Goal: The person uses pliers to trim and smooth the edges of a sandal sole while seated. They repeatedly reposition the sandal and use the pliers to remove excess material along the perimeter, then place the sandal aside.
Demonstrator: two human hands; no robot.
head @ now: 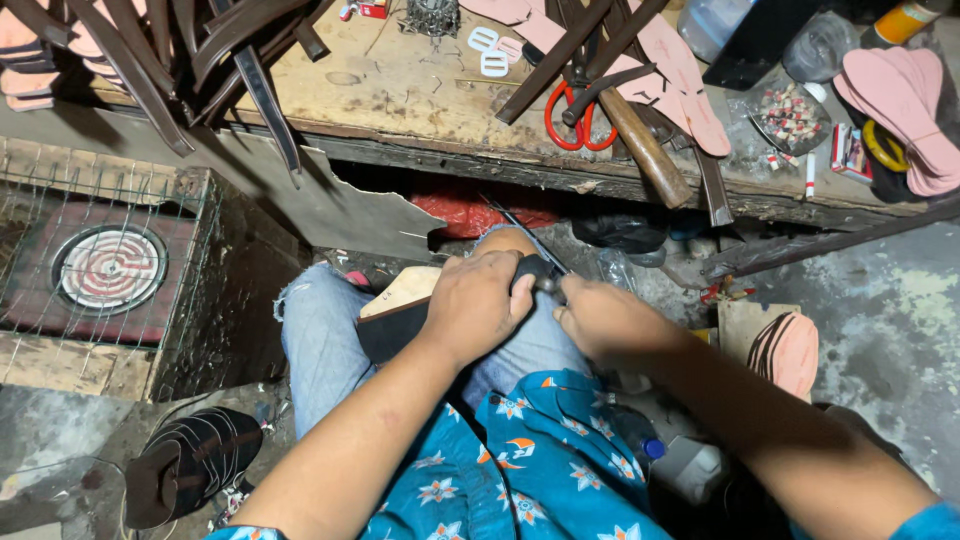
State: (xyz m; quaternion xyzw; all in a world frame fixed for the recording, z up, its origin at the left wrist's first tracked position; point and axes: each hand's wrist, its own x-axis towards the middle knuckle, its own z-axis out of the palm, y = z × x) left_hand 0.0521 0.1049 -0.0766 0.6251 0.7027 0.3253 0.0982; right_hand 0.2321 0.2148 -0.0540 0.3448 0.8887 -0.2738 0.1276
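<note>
Centre of the frame, over the knees: left hand [478, 303] clamped down on a dark sandal piece [400, 322] — fingers curled over its black end. Right hand [600, 318] closed round a thin tool [528, 236], blade poking up past the knuckles. Above — workbench [400, 90] with red scissors [570, 118], hammer [640, 140], pink soles [900, 110].

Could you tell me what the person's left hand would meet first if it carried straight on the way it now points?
Probably the right hand: the left hand points rightward over the dark shoe piece on the blue-jeaned knee, and the two hands look nearly touching, though depth is unclear.
</note>
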